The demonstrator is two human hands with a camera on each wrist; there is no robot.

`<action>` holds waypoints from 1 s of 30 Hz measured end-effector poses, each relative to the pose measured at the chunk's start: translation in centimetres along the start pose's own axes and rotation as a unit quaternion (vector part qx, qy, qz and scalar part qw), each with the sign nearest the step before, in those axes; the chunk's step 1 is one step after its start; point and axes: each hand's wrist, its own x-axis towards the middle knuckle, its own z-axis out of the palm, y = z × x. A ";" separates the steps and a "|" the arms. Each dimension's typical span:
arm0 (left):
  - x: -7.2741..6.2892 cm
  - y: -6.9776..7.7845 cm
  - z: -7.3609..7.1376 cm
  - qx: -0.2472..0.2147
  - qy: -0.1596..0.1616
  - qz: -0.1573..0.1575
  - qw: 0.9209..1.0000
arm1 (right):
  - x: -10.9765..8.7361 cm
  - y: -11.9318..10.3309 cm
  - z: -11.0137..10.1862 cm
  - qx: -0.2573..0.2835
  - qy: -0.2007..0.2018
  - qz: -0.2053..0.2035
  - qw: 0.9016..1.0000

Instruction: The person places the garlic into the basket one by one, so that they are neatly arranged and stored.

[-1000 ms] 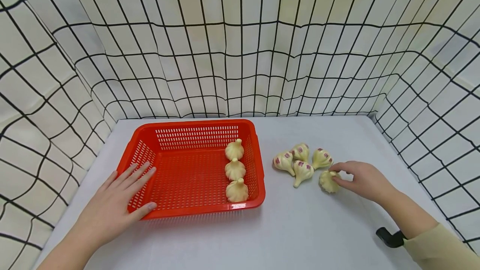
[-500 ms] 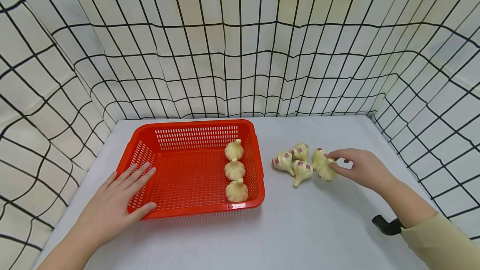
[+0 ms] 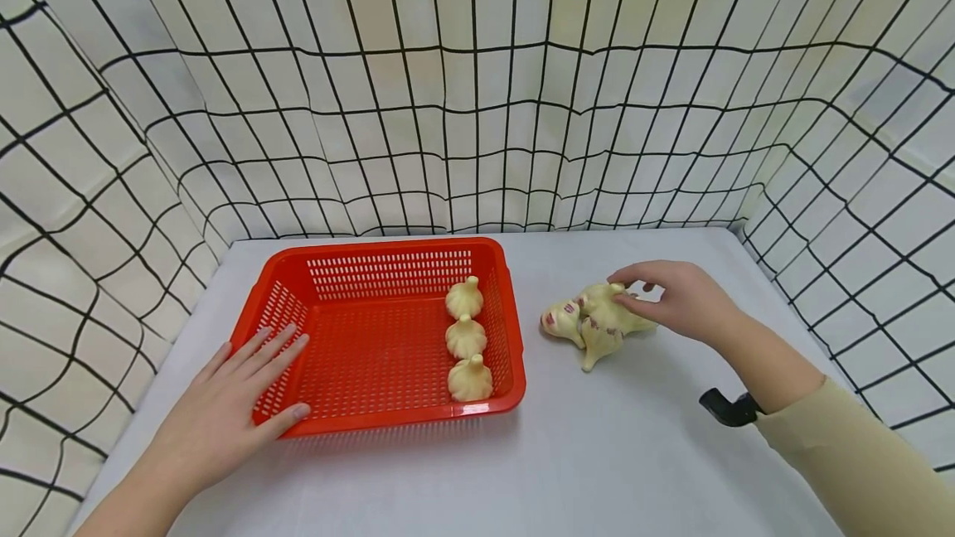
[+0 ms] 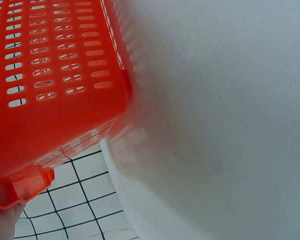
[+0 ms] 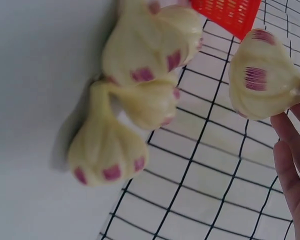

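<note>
My right hand (image 3: pixel 675 297) pinches a garlic bulb (image 5: pixel 262 80) by its stem, thumb on one side and fingers on the other. It is held above a small group of garlic bulbs with purple marks, overlapping them in the head view; one bulb (image 3: pixel 561 321) lies at the group's left and another (image 3: pixel 599 345) at its front. My left hand (image 3: pixel 227 400) rests with fingers spread over the left side of a red plastic basket (image 3: pixel 358 423). Inside, along the basket's right wall, three bulbs stand in a row, stems up, the nearest bulb (image 3: pixel 470 379) by the front rim.
Everything sits on a white-covered table (image 3: pixel 567 462). White walls with a black grid net (image 3: pixel 477 106) enclose its back and sides. A black wrist-mounted piece (image 3: pixel 727 408) hangs by the right sleeve (image 3: pixel 843 454), low over the table.
My right hand has lifted the garlic bulb from the right end of the group and carried it left over the other bulbs. The left hand and the basket stay in place.
</note>
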 end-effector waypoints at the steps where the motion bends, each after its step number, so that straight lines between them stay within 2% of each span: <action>1: 0.0 0.0 0.0 0.000 0.000 0.000 1.000 | 0.4 -0.3 0.0 0.005 -0.001 -0.004 1.000; 12: -0.1 -0.1 0.0 -0.004 0.006 0.003 1.000 | 4.9 -2.7 0.9 0.056 -0.002 -0.072 0.996; 30: -0.1 -0.1 0.1 -0.001 0.005 0.003 1.000 | 11.3 -7.2 2.2 0.102 -0.045 -0.084 0.990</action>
